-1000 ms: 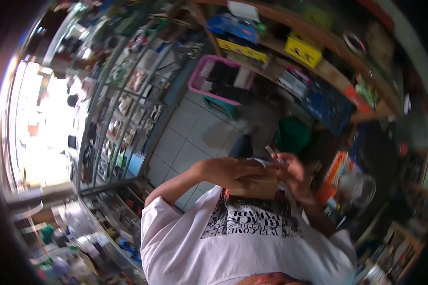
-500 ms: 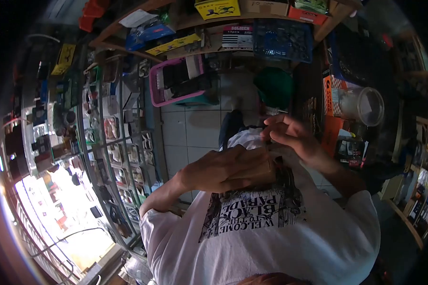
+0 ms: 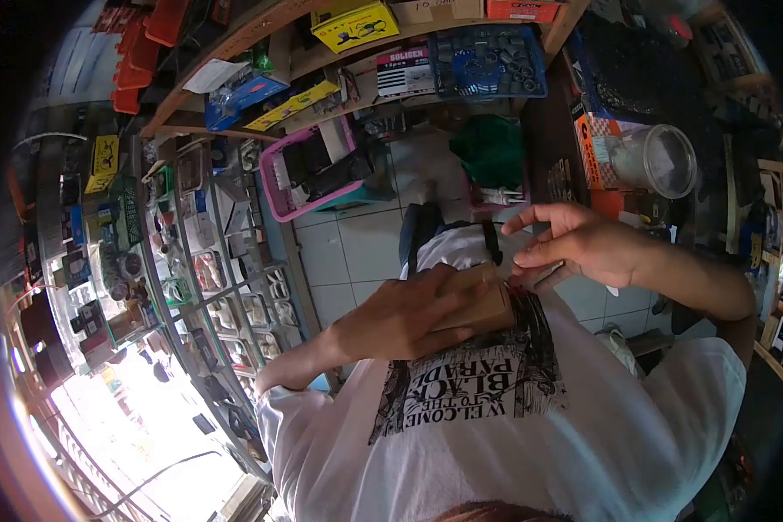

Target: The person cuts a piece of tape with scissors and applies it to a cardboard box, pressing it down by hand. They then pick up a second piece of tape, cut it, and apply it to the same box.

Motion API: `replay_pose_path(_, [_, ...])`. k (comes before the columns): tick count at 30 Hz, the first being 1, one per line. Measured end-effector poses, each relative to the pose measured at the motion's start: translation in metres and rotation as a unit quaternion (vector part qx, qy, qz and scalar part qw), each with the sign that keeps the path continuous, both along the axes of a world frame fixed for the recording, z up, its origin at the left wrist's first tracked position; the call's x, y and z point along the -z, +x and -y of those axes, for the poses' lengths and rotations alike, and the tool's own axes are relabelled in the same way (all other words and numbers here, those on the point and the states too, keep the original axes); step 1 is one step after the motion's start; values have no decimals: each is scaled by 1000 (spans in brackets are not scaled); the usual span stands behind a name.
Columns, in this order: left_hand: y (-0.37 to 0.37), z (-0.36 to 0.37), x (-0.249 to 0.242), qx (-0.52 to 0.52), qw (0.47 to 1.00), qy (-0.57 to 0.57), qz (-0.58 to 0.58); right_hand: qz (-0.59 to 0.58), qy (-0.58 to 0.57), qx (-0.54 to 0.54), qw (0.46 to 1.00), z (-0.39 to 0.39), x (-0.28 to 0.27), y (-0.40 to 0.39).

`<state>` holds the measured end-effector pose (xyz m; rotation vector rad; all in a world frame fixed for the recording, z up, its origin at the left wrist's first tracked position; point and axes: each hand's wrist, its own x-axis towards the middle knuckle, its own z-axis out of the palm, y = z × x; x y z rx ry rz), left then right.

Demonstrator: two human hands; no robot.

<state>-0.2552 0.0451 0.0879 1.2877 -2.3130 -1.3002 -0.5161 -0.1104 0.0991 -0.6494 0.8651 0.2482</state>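
Note:
A small brown cardboard box (image 3: 489, 300) is held against the front of my white printed T-shirt (image 3: 461, 461). My left hand (image 3: 404, 313) is closed over it from the left, fingers lying along its top and side. The box's right end faces my right hand (image 3: 574, 244), which hovers just beyond it, thumb and fingers apart. I see nothing between those fingers, though the lower ones are partly hidden behind the thumb. What the box contains does not show.
Ahead, a wooden shelf carries a blue tray of fittings (image 3: 487, 65) and a yellow box (image 3: 355, 26). A pink basket (image 3: 274, 187) stands on the tiled floor (image 3: 370, 248). Glass display shelves (image 3: 209, 287) line the left; a clear round tub (image 3: 670, 161) sits right.
My right hand has moved to the right, away from the box, and its fingers have spread. My left hand keeps its grip on the box. The view has shifted slightly.

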Motion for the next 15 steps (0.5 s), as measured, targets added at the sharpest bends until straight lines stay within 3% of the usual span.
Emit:
replay_pose_path(9, [8, 11, 6, 21, 1000, 12, -4, 36, -71, 26, 996, -11, 20, 6])
replay_pose_path(15, [9, 12, 12, 11, 999, -27, -28, 1, -129, 8, 992, -20, 27, 10])
